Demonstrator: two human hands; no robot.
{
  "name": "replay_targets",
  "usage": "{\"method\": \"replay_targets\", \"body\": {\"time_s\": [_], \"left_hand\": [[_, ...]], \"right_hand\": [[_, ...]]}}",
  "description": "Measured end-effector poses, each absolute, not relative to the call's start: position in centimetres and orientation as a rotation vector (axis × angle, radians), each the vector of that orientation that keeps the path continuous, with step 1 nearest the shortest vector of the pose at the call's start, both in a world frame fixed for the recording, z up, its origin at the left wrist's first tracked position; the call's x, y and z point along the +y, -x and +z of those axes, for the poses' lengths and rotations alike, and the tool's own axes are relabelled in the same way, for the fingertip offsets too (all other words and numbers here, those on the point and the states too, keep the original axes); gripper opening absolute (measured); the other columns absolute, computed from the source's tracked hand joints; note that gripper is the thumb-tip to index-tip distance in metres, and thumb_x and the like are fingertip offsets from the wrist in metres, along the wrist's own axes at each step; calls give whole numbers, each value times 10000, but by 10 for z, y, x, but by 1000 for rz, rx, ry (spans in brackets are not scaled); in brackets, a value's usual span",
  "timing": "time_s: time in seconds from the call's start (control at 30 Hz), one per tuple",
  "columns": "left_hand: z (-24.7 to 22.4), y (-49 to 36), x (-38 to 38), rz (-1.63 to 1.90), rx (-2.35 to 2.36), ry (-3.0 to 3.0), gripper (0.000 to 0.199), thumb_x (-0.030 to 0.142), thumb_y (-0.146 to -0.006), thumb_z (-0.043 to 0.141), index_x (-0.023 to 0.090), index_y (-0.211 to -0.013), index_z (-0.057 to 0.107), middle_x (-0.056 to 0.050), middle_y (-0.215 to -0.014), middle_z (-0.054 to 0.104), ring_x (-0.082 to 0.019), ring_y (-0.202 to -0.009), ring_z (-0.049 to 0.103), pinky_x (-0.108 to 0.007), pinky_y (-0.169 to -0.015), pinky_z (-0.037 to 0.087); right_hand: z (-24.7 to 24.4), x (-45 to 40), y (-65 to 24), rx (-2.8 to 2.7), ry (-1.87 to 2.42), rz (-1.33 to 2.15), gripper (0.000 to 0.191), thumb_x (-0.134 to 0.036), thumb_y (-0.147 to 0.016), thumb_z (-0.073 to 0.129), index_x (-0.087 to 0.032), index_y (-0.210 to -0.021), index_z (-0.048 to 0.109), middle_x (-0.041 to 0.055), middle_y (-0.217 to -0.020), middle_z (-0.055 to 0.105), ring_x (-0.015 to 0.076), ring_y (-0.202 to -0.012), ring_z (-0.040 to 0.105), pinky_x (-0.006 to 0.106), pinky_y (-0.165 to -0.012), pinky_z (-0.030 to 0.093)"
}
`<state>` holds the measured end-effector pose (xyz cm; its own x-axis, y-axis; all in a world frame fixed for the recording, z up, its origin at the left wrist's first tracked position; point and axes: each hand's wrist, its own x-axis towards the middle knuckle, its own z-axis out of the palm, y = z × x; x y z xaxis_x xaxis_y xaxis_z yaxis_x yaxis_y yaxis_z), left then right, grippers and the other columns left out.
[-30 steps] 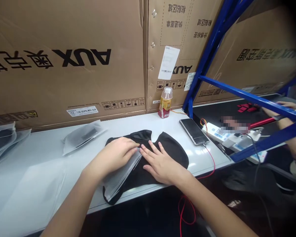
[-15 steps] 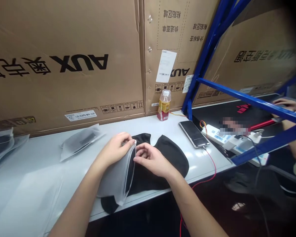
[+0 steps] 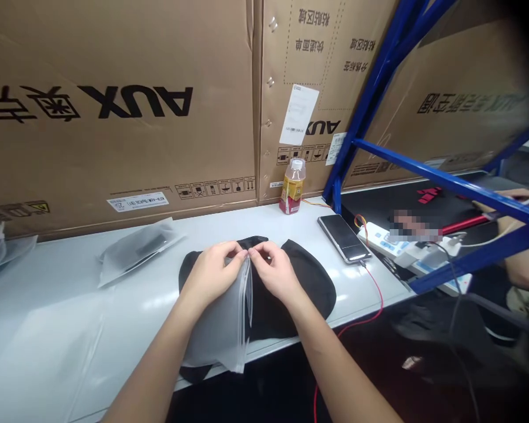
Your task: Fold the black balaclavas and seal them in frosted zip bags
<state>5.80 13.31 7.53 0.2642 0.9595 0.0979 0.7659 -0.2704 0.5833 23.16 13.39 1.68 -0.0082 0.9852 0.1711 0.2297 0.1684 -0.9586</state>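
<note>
A frosted zip bag [image 3: 218, 326] hangs from my left hand [image 3: 216, 267], whose thumb and fingers pinch its upper corner. My right hand [image 3: 275, 273] is closed too, its thumb and fingertips meeting the left ones at that same corner of the bag's edge. Beneath the bag and both hands, black cloth pieces [image 3: 311, 276] lie on the white table [image 3: 132, 317], with a dark part showing under the bag near the front edge. What is inside the bag, if anything, cannot be made out.
Filled frosted bags [image 3: 136, 249] lie left, with a flat clear bag [image 3: 39, 352] nearer. A drink bottle [image 3: 292, 187], a phone [image 3: 344, 238] with red cable and a power strip [image 3: 388, 242] are right. Large cartons [image 3: 114, 53] and a blue frame [image 3: 432, 173] stand behind; another person's arm shows far right.
My right hand has moved up and closed at the bag's corner, beside my left hand. The bag has shifted slightly right and hangs more upright. The view has shifted a little.
</note>
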Motion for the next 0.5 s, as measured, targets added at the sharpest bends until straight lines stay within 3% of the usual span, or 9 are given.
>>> {"method": "replay_targets", "body": {"time_s": [0.1, 0.27, 0.4, 0.5], "left_hand": [[74, -56, 133, 614, 1584, -2101, 299, 444, -1031, 610, 170, -940, 690, -6, -888, 706, -156, -769, 659, -330, -754, 547], [71, -52, 136, 623, 1653, -2096, 286, 401, -1055, 562, 188, -911, 686, 3, -870, 705, -159, -769, 661, -328, -753, 552], [71, -56, 137, 584, 1687, -2109, 302, 410, -1024, 651, 175, -1212, 676, -77, -1192, 707, -203, -997, 704, -411, -881, 607], [71, -61, 138, 562, 1709, -2114, 343, 396, -1021, 658, 194, -1299, 650, -98, -1313, 672, -233, -1097, 693, -448, -937, 604]], "right_hand": [[19, 134, -226, -1473, 1255, 985, 280, -460, -945, 602, -218, -825, 676, 22, -904, 681, 189, -825, 629, 319, -783, 508], [33, 108, -222, -1558, 1271, 1068, 240, -388, -922, 631, -219, -752, 631, -8, -861, 653, 155, -764, 587, 275, -699, 456], [37, 88, -222, -1571, 1321, 1103, 201, -317, -904, 620, -216, -731, 608, -7, -836, 648, 152, -745, 571, 265, -638, 417], [33, 88, -227, -1587, 1314, 1164, 209, -322, -893, 643, -212, -718, 613, -16, -753, 632, 147, -672, 554, 261, -581, 404]]}}
